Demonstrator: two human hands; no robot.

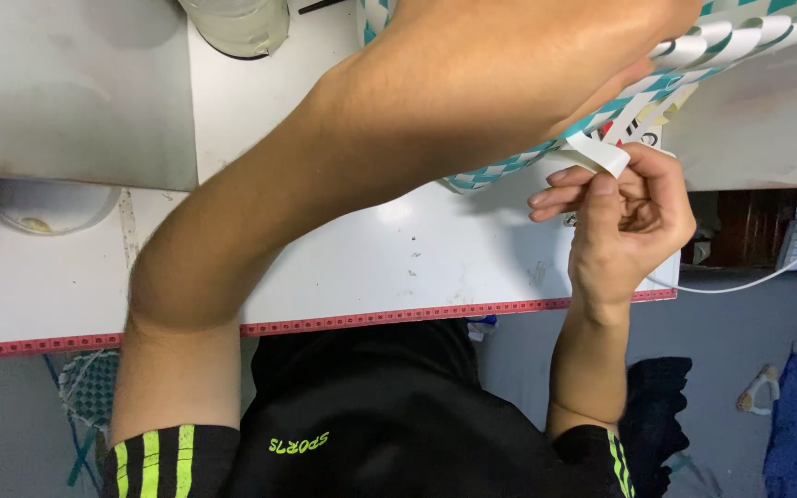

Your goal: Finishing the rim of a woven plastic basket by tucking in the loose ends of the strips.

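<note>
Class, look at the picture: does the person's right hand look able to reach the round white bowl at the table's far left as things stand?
Probably not easily: the right hand pinches a white strip of the woven basket, and the left arm crosses between it and the bowl.

The white tabletop (362, 267) had a red measuring tape (325, 324) running along its near edge. On it rested a teal-and-white woven basket (509, 166) at the far right, a pale round container (237, 28) at the back, and a clear bowl (48, 205) at the left.
</note>
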